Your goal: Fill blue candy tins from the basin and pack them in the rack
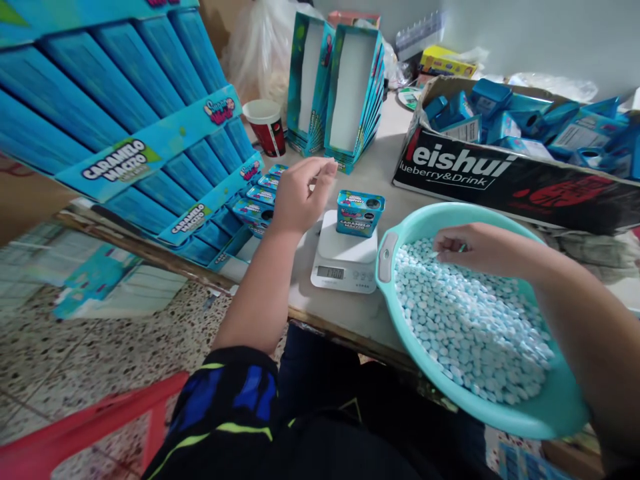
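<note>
My left hand [306, 192] is raised beside the white digital scale [343, 250], fingers loosely bent, and I see nothing in it. On the scale's plate stands a small blue candy box [359, 213] marked "Caramelo Macizo"; the display seems to read 170.0. Over a turquoise basin [400, 333], my right hand [456, 243] has its fingers curled together, with a pale blue bit showing between them. Pale blue and white candies [465, 327] fill much of the basin. Several similar candy boxes [254, 212] sit left of my left forearm.
A tall blue display stand [145, 160] leans in at the left. Behind are a red paper cup [265, 127] and upright open display cartons [353, 93]. A black cardboard box [465, 170] at the back right holds many blue packages. A red chair [100, 420] is at lower left.
</note>
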Motion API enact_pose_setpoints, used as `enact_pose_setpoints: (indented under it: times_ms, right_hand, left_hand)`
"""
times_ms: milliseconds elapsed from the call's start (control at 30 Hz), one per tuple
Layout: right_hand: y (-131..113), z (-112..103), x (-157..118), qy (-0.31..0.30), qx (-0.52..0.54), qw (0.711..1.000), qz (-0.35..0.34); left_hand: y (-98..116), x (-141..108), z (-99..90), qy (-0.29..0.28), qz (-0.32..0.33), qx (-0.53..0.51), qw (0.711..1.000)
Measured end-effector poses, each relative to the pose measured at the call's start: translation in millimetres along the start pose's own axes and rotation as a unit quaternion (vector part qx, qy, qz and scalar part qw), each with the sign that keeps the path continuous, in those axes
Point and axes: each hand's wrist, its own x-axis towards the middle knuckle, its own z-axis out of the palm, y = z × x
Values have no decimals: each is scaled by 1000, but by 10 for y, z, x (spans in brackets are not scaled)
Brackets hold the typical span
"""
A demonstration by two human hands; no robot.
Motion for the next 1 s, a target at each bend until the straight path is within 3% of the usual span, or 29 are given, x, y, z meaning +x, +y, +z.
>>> enact_pose_setpoints:
  times_ms: [267,433,600,900,1000]
  right_hand:
    - [-9,132,10,-48,58,997,2]
    - [-138,237,-6,-100,19,995,-19]
    - [-314,351,-12,-66,-30,996,-58]
    - [-214,287,32,-125,46,988,-75]
    - [-167,267,40,-104,64,989,-79]
  left_hand:
    - [35,21,-11,-6,21,24,999]
    - [65,26,3,-6,25,17,1000]
    - [21,39,28,24,14,22,999]
    - [-95,45,67,28,-10,19,999]
    - [-105,39,81,36,-22,10,999]
